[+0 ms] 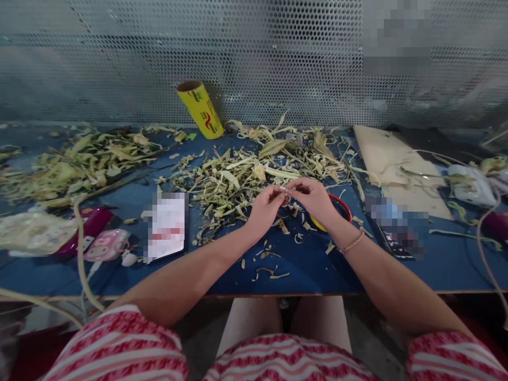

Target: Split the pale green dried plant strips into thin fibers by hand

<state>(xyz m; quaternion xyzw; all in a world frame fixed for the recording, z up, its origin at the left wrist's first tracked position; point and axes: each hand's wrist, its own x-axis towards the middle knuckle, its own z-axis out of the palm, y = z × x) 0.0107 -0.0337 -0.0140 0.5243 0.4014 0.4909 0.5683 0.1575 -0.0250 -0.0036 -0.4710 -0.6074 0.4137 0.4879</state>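
I see my left hand (266,207) and my right hand (313,197) meeting in the middle, just above the table (222,264); the fingers of both hands are pressed together at the tips, and they pinch a small thin strip (284,189) between them; it is pale and tiny, so I cannot tell just what it is; it looks like a bit of dry leaf.

The strip lies sideways, from one hand to the other; its long way runs left to right, with one end in the left fingers and the other end in the right fingers; both hands are just as near to it, since both touch it.

Just past the fingers, away from me, lies a big pile of leaf scraps (246,174); more scraps (270,270) lie under the hands and a bit closer to me; a red ring (344,205) peeks out just under the right hand, partly hidden by it.

Well off to the left of the fingers is another heap of leaves (75,161); a yellow roll (200,109) leans far behind the left fingers; a brown board (391,159) lies to the right of the right fingers; on that wrist I see a thin bracelet (352,243).
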